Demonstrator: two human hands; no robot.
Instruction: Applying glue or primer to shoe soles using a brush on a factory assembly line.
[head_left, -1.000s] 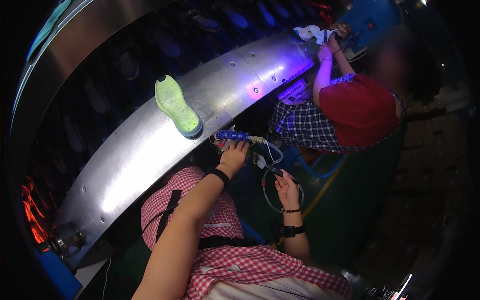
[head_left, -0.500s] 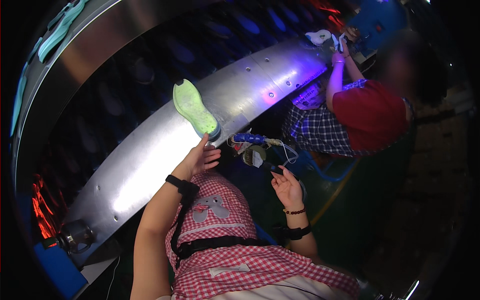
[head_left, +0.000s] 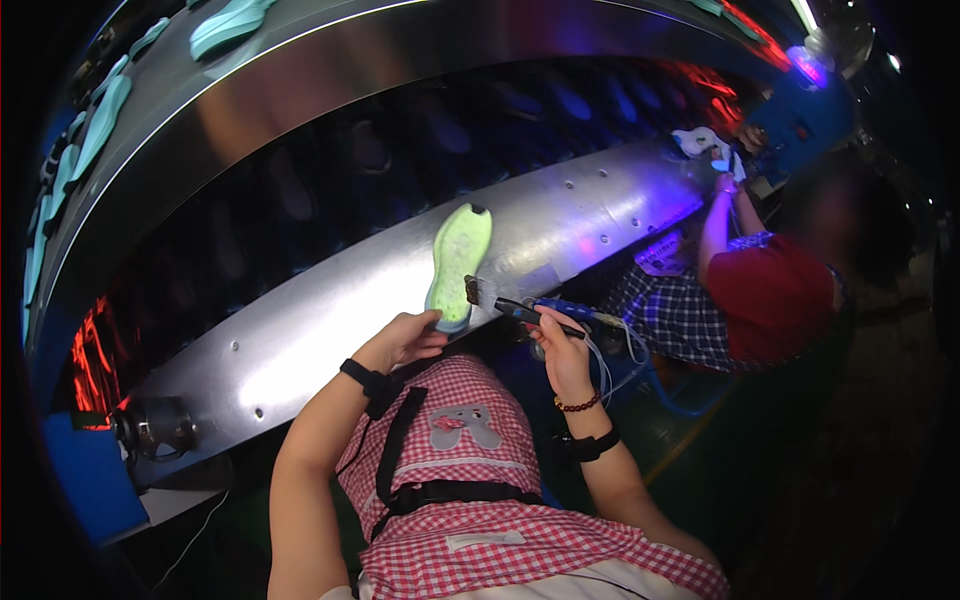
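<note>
A pale yellow-green shoe sole [head_left: 458,255] rests lengthwise on the metal worktable [head_left: 300,330], its dark-tipped end pointing away from me. My left hand [head_left: 408,338] grips its near end, thumb on the upper rim and fingers along the side. Between thumb and fingers, my right hand [head_left: 562,350] holds a brush [head_left: 520,310] with a dark handle, thin tubes trailing near it. Its brown bristles are at the right edge of the sole, near the middle; whether they touch it I cannot tell.
A co-worker in a red top [head_left: 780,300] handles a pale shoe part at the far right. Beyond the table, dim soles lie in a dark recess, with light-blue soles [head_left: 225,30] on the curved ledge above. A dark jug [head_left: 160,430] stands at the table's left end.
My right hand has lifted the brush up and left to the sole. The sole now stands straighter, its near end held in my left hand. The whole view has shifted.
</note>
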